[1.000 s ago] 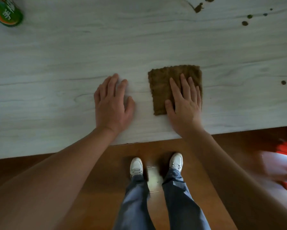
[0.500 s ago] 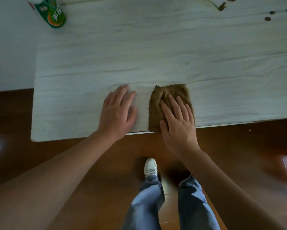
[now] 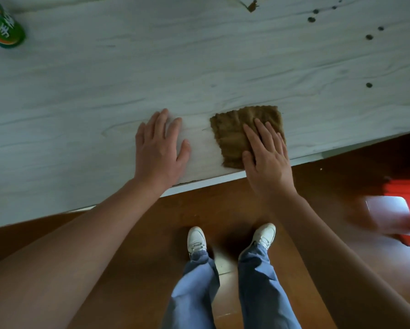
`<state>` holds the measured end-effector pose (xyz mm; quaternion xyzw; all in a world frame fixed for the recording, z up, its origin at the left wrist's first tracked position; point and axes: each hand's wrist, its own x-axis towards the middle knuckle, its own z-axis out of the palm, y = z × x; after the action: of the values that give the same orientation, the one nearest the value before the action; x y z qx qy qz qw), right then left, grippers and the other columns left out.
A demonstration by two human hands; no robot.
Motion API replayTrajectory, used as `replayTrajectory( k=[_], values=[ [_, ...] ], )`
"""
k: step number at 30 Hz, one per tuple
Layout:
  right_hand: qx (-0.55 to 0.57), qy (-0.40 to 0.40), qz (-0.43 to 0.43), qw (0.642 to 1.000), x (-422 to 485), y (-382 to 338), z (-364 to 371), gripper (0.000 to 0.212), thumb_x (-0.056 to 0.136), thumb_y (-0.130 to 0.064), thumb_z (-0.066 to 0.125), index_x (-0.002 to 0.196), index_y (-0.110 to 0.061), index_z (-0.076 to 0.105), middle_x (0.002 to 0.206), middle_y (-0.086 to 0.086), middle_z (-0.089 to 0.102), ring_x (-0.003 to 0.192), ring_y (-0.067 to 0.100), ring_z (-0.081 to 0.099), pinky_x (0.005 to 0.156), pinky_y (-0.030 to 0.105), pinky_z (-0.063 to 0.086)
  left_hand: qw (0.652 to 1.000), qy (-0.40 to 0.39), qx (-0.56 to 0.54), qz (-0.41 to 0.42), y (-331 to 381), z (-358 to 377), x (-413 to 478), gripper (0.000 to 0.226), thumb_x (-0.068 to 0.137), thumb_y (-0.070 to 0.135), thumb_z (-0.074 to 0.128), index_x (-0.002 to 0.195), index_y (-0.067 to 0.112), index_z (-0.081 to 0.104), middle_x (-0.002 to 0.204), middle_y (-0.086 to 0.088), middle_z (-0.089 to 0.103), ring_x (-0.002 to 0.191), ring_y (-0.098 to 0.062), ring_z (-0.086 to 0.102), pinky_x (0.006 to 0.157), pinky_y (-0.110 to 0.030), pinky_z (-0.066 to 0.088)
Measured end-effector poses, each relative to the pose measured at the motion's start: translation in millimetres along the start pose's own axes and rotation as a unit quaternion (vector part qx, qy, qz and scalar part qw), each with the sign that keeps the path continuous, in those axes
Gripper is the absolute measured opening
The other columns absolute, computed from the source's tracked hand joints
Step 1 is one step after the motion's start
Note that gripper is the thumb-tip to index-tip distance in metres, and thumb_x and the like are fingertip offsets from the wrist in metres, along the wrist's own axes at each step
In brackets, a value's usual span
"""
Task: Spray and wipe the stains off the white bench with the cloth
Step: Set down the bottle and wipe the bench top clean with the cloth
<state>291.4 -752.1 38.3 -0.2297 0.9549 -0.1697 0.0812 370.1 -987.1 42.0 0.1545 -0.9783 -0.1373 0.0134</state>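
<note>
The right hand [image 3: 268,160] lies flat, fingers spread, pressing the square brown nubbly cloth [image 3: 237,131] onto the near edge of the white wood-grain bench [image 3: 199,67]; it grips nothing. The left hand [image 3: 160,148] rests open on bare board just left of the cloth. The dark round stains [image 3: 369,37] lie far and to the right, so the right hand is nearer them. A green spray bottle [image 3: 4,29] stands at far left, nearer the left hand.
</note>
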Motion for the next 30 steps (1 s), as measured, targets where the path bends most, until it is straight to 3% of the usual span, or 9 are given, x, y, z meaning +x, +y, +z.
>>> replayTrajectory(
  k=[8,15,22,30],
  values=[
    [0.0,0.015,0.074,0.997,30,84,-41,0.055,0.106,-0.033,0.035,0.159,-0.027,0.023,0.167,-0.002,0.014,0.155,0.018,0.004,0.124,0.037,0.0,1.0,0.008,-0.013,0.013,71,14,59,0.06,0.101,0.045,0.033,0.148,0.011,0.046,0.164,-0.02,0.033,0.153,-0.04,0.027,0.125,-0.057,0.019],
    [-0.011,-0.003,0.073,0.997,73,124,-56,0.058,0.105,-0.037,0.033,0.16,-0.03,0.016,0.168,-0.003,0.007,0.155,0.017,-0.002,0.123,0.036,-0.005,1.0,0.016,0.005,-0.014,110,29,127,0.055,0.104,0.04,0.04,0.153,0.014,0.04,0.169,-0.017,0.021,0.157,-0.036,0.015,0.128,-0.052,0.01],
    [-0.035,-0.012,0.049,0.998,135,162,-71,0.059,0.104,-0.037,0.033,0.16,-0.03,0.015,0.169,-0.003,0.006,0.155,0.017,-0.001,0.124,0.037,-0.004,0.998,0.043,0.002,-0.046,111,39,166,0.061,0.096,0.045,0.038,0.148,0.014,0.047,0.162,-0.017,0.036,0.152,-0.036,0.028,0.124,-0.052,0.02],
    [-0.037,0.008,0.047,0.998,227,186,-85,0.061,0.102,-0.034,0.039,0.159,-0.025,0.022,0.168,0.004,0.013,0.155,0.024,0.006,0.126,0.043,0.002,0.996,0.062,0.017,-0.053,113,41,168,0.061,0.094,0.045,0.044,0.148,0.017,0.05,0.162,-0.013,0.039,0.151,-0.032,0.031,0.123,-0.049,0.022]
  ],
)
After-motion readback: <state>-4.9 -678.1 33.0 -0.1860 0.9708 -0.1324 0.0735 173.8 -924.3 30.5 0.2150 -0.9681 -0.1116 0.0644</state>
